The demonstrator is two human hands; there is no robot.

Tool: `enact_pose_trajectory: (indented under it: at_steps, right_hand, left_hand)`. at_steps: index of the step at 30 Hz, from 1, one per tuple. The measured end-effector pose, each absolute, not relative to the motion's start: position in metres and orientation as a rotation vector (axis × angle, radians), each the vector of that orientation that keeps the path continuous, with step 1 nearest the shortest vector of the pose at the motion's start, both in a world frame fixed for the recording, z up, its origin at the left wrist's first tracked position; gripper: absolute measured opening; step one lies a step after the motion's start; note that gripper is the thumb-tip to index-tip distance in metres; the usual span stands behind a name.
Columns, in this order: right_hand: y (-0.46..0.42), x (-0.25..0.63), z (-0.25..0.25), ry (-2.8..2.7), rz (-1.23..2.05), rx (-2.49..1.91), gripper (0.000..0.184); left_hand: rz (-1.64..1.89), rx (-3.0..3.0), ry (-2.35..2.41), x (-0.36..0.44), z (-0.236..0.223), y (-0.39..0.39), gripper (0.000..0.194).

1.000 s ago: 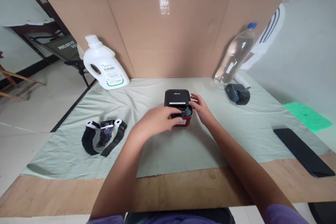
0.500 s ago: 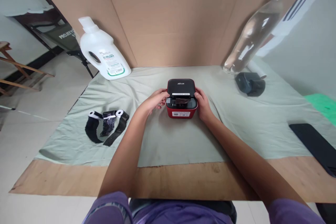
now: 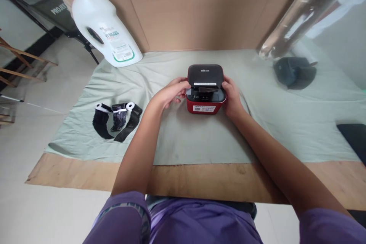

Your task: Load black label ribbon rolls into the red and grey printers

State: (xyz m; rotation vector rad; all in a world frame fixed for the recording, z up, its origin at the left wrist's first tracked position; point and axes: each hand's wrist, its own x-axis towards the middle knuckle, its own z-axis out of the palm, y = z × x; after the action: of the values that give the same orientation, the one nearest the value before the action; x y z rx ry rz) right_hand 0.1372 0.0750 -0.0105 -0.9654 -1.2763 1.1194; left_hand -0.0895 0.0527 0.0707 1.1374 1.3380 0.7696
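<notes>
A small red and black label printer (image 3: 205, 100) stands on the cloth before me, with white stickers on its front and lid edge. A dark strip (image 3: 207, 89) shows at the slot beneath the black lid (image 3: 205, 74). My left hand (image 3: 174, 92) is at the printer's left side, thumb by the lid edge near a small pale tab (image 3: 188, 91), the other fingers curled. Around the right side wraps my right hand (image 3: 232, 97), its thumb near the lid edge. Left of my left forearm lie rolls of black paper (image 3: 120, 116) with loose ends uncurled.
A white detergent bottle (image 3: 103, 26) stands at the back left against the cardboard wall (image 3: 188, 11). At the back right are a clear plastic bottle (image 3: 303, 11) and a dark, blurred object (image 3: 294, 72). A black flat object (image 3: 353, 139) lies at the right edge.
My view has shifted and come a little closer, so the printer and bottles look larger. Both hands stay at the printer's sides, and its lid looks about the same.
</notes>
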Motion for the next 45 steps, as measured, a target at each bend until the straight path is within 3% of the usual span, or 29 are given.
enact_pose_trajectory:
  at_steps: [8,20,39,41,45]
  right_hand:
    - [0.08,0.136,-0.01,-1.252,1.167,-0.965,0.049]
    - [0.079,0.139,-0.01,-1.3,1.133,-1.006,0.059]
    - [0.076,0.141,-0.005,-1.299,1.162,-1.032,0.052]
    - [0.077,0.143,-0.006,-1.301,1.172,-1.03,0.053]
    - [0.081,0.145,-0.012,-1.3,1.17,-1.001,0.053]
  left_hand:
    - [0.768,1.127,1.355,-0.09,0.066,0.055,0.046]
    - [0.757,1.101,1.337,-0.089,0.065,0.056,0.054]
    - [0.798,1.051,1.306,-0.089,0.061,0.054,0.057]
    - [0.788,1.063,1.321,-0.088,0.064,0.053,0.061]
    - [0.828,1.166,1.402,-0.085,0.075,0.05,0.087]
